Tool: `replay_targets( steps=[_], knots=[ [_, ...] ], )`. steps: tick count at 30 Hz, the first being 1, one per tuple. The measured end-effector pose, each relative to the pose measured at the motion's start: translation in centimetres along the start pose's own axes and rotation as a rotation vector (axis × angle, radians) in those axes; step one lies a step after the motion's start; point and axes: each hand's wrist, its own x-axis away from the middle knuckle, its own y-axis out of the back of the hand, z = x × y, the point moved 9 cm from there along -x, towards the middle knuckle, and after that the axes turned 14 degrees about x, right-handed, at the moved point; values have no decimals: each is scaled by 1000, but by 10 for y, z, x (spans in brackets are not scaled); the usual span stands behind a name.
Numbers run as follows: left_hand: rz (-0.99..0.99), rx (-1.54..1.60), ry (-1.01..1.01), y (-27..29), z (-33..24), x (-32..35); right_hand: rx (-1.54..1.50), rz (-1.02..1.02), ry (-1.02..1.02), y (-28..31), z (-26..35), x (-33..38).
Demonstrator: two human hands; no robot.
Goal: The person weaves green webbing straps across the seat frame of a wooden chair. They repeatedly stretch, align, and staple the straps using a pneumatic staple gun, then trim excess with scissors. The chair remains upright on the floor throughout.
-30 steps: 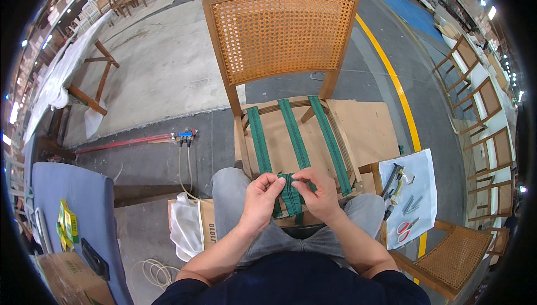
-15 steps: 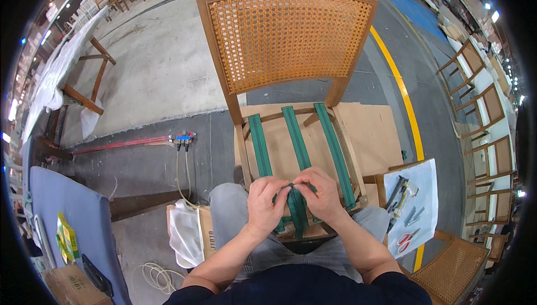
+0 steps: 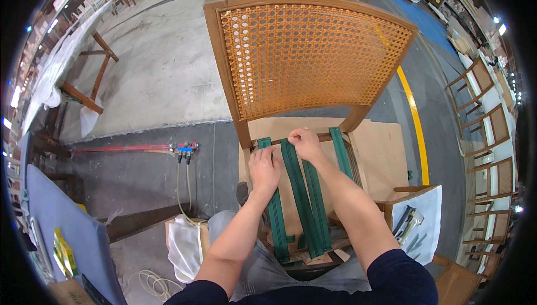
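- Head view: the left hand [image 3: 264,168] lies flat and open on the left green strap [image 3: 275,215], pressing down on it near the back of the seat.
- The right hand [image 3: 305,143] is closed, pinching the far end of the middle green strap [image 3: 299,193] at the back rail of the seat.
- The two hands are near each other but do not touch.
- Three green straps run from front to back over the open seat of a wooden chair [image 3: 224,59]. The right green strap [image 3: 340,151] has no hand on it.
- The chair has a woven cane back [image 3: 313,59] that stands up just behind the hands.
- A flat sheet of cardboard [image 3: 383,154] lies under the chair on the floor.
- The person's knees in grey trousers [image 3: 263,271] are at the front of the seat.
- To the right, near the person's right arm, some hand tools [image 3: 411,224] lie on a white sheet.
- To the left, a red pipe [image 3: 120,148] lies on the grey floor [image 3: 151,81], with thin hoses coming off its end.
- A white bag [image 3: 182,246] sits by the left knee.
- More wooden chairs [image 3: 484,131] stand far off at the right edge.
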Motion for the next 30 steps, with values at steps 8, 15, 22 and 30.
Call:
replay_targets(
  steps=[8, 15, 22, 30],
  knots=[
    [142, -215, -18, -26, 19, -1, 16, 70, -61, -35, 1, -35],
    [244, -317, -26, -48, 22, -2, 57, -36, 5, -28, 1, -37],
    [282, -397, -41, -60, 22, 0, -468, -69, -124, 14, -50, -6],
    [275, -470, -1, -54, 28, 5, 53, -616, -681, 213, -298, 318]
  ],
)
